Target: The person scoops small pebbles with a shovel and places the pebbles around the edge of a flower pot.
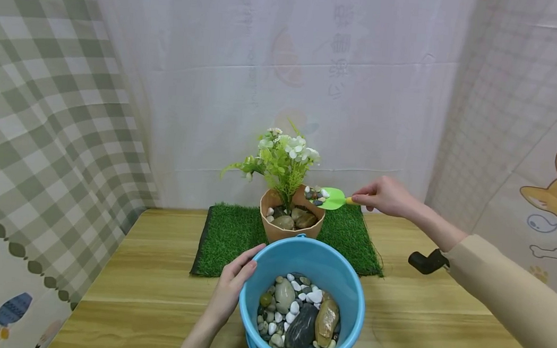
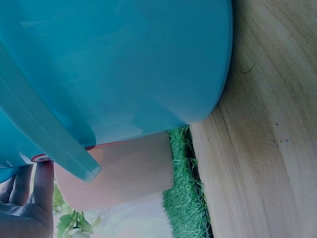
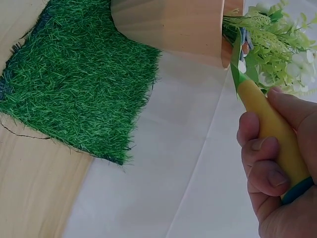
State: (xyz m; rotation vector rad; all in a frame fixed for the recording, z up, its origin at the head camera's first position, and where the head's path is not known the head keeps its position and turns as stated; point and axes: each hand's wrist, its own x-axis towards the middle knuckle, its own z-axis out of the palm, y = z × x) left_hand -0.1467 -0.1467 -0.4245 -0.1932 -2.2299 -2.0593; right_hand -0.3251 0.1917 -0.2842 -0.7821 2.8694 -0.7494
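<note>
My right hand (image 1: 386, 196) grips the yellow handle of a small garden trowel (image 1: 334, 198) with a green blade. Small pebbles (image 1: 315, 195) lie on the blade, which is over the right rim of a tan flower pot (image 1: 290, 234). Larger stones and a plant with white flowers (image 1: 293, 148) stand in the pot. In the right wrist view, curled fingers (image 3: 270, 181) wrap the trowel handle. My left hand (image 1: 234, 278) rests with extended fingers against the left side of a blue bucket (image 1: 354, 306). Inside the bucket lie mixed pebbles and several bigger stones (image 1: 301, 330).
Beneath the pot is a green artificial grass mat (image 1: 226, 240) on the wooden table (image 1: 156, 294). A black angled object (image 1: 426, 262) sits partly behind the right sleeve. White cloth (image 1: 193, 83) hangs behind, and a checked cloth (image 1: 50, 75) hangs at left.
</note>
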